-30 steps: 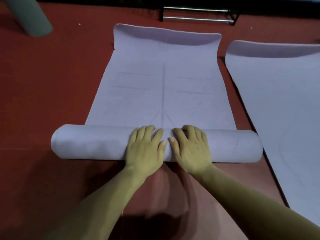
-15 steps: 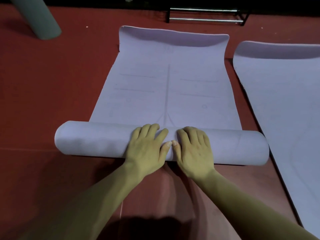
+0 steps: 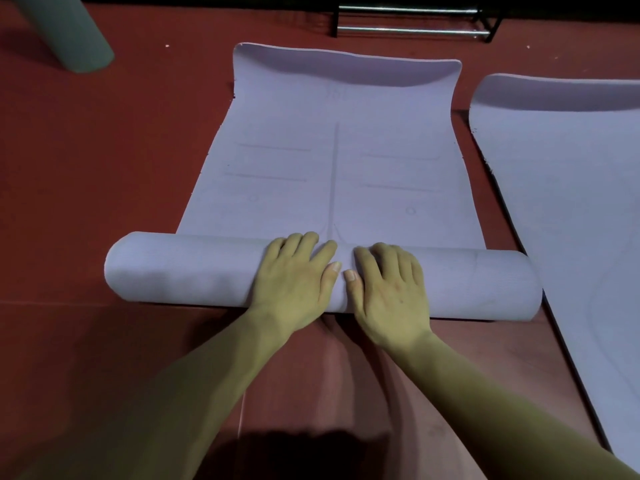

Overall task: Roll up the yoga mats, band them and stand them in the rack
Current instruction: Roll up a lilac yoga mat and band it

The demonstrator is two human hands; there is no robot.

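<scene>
A pale lilac yoga mat (image 3: 332,140) lies on the red floor, its near part wound into a thick roll (image 3: 180,268) that runs left to right. My left hand (image 3: 294,282) and my right hand (image 3: 388,285) press side by side on the middle of the roll, palms down, fingers spread over its top, thumbs almost touching. The mat's far end curls upward. A second lilac mat (image 3: 571,202) lies flat to the right. A metal rack (image 3: 412,19) stands at the far edge, beyond the mat.
A grey-green cylinder (image 3: 65,32) stands on the floor at the top left. Red floor (image 3: 86,150) stretches to the left of the mat and in front of the roll. A narrow strip of floor separates the two mats.
The roll has advanced a little farther along the mat under both hands, and the flat part is shorter. My view has shifted slightly forward, toward the rack.
</scene>
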